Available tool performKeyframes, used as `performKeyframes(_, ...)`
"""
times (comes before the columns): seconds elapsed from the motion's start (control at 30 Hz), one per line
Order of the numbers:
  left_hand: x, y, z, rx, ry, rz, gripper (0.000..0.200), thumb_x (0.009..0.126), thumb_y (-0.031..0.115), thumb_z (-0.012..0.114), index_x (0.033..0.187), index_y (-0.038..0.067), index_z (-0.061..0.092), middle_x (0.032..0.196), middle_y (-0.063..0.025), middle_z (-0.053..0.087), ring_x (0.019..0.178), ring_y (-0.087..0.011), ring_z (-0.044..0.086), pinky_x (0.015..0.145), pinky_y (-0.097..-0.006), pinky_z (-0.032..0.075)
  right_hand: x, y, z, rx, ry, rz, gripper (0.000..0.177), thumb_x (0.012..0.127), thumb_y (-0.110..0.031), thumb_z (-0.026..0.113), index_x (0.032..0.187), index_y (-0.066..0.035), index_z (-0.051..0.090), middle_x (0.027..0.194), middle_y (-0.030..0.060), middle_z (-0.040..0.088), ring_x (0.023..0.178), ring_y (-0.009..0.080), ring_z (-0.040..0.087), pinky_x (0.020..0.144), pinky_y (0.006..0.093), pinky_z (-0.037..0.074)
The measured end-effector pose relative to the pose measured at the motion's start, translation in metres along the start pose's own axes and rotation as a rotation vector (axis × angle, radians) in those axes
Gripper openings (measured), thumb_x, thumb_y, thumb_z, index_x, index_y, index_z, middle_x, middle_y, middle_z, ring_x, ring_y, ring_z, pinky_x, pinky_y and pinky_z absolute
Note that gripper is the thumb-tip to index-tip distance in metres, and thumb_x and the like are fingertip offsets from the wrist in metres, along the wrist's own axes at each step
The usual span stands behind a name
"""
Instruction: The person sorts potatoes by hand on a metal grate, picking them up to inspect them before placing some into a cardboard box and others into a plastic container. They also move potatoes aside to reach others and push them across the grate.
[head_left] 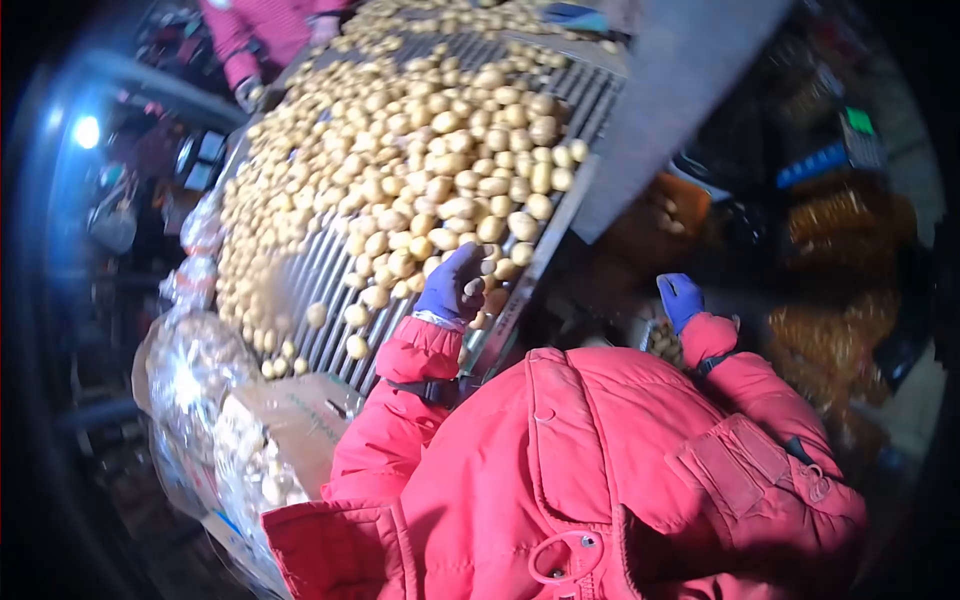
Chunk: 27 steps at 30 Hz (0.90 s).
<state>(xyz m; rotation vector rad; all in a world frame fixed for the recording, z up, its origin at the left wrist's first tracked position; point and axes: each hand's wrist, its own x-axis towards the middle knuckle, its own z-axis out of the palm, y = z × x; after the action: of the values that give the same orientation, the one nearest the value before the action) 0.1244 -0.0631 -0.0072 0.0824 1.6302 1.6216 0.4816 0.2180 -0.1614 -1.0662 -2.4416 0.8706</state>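
My left hand (453, 286), in a purple glove with dirty fingertips, is at the near right edge of a heap of potatoes (440, 150). Its fingers curl inward beside several potatoes, and whatever lies in the palm is hidden. The potatoes cover much of a slatted metal roller bed (335, 260). Off to the right of the bed, my right hand (682, 301) wears the same kind of glove. Its fingers are folded closed, with their contents out of sight. Below it, a container of small potatoes (664, 342) is partly covered by my sleeve.
Across the bed, another person in a pink jacket (232, 45) has a hand at its far left edge. A cardboard box lined with clear plastic (240, 430) stands at the near left. A grey metal beam (660, 120) rises along the right side. Filled orange net sacks (835, 340) lie farther right.
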Motion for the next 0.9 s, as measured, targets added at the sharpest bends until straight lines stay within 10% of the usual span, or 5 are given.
performKeyframes(0.33, 0.001, -0.067, -0.161, 0.369, 0.752, 0.318, 0.064, 0.085, 0.028, 0.078, 0.137, -0.001, 0.054, 0.128, -0.0201, 0.061, 0.115, -0.0292, 0.060, 0.101, -0.0393, 0.047, 0.187, -0.084, 0.005, 0.013, -0.074, -0.308, 0.029, 0.092, -0.029, 0.069, 0.111, -0.007, 0.069, 0.108, 0.0175, 0.067, 0.100, 0.0356, 0.065, 0.087, 0.0426, 0.053)
performKeyframes(0.4, -0.021, -0.036, -0.142, 0.920, 0.799, 0.315, 0.080, 0.079, 0.041, 0.080, 0.142, 0.003, 0.050, 0.138, -0.0214, 0.054, 0.124, -0.0363, 0.053, 0.105, -0.0456, 0.043, 0.228, -0.112, -0.003, 0.014, -0.065, -0.460, 0.034, 0.092, -0.030, 0.069, 0.117, -0.007, 0.067, 0.113, 0.0182, 0.065, 0.105, 0.0358, 0.064, 0.090, 0.0431, 0.052)
performKeyframes(0.63, -0.029, -0.019, -0.115, 1.202, 0.569, -0.066, 0.101, 0.072, 0.053, 0.081, 0.154, 0.010, 0.039, 0.163, -0.0265, 0.015, 0.149, -0.0464, 0.024, 0.117, -0.0494, 0.033, 0.346, -0.201, 0.023, -0.181, -0.321, -1.028, 0.053, 0.086, -0.037, 0.073, 0.131, -0.010, 0.062, 0.127, 0.0176, 0.062, 0.120, 0.0365, 0.058, 0.103, 0.0460, 0.046)
performKeyframes(0.9, -0.043, -0.047, -0.151, 0.711, 0.658, 0.243, 0.053, 0.086, 0.028, 0.077, 0.132, 0.005, 0.062, 0.148, -0.0252, 0.047, 0.139, -0.0380, 0.046, 0.115, -0.0421, 0.038, 0.376, -0.321, 0.107, -0.134, -0.591, -1.523, 0.058, 0.082, -0.046, 0.072, 0.134, -0.022, 0.061, 0.136, 0.0124, 0.056, 0.120, 0.0370, 0.055, 0.100, 0.0499, 0.045)
